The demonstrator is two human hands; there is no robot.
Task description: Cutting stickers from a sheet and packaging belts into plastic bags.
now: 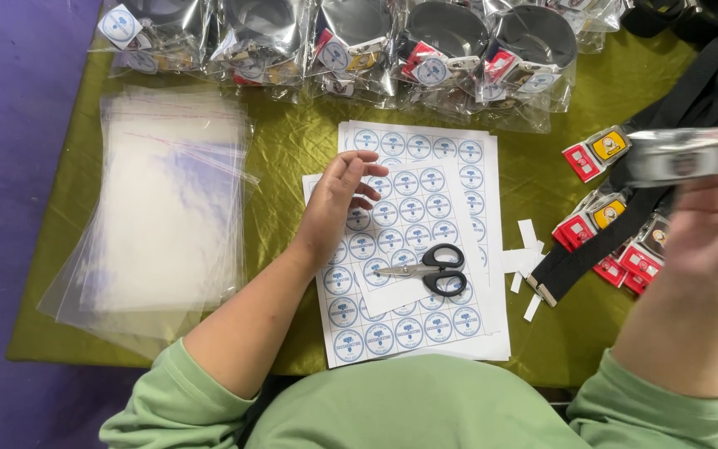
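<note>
Item: left hand (336, 199), open, resting on sticker sheets (413, 249) beside scissors (430, 268). Right hand (712, 237), blurred, seemingly grasping a buckle (679, 155), I judge.

Glossy clear plastic bags (168, 208) upper left; matt paper sticker sheets (413, 249) centre; sheeny olive cloth (292, 141); black-handled metal scissors (425, 268).

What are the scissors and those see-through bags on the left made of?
The scissors look like shiny grey metal blades with smooth black handles, probably plastic. The clear bags seem thin glossy plastic film: the cloth shows through them and light glints off.
</note>
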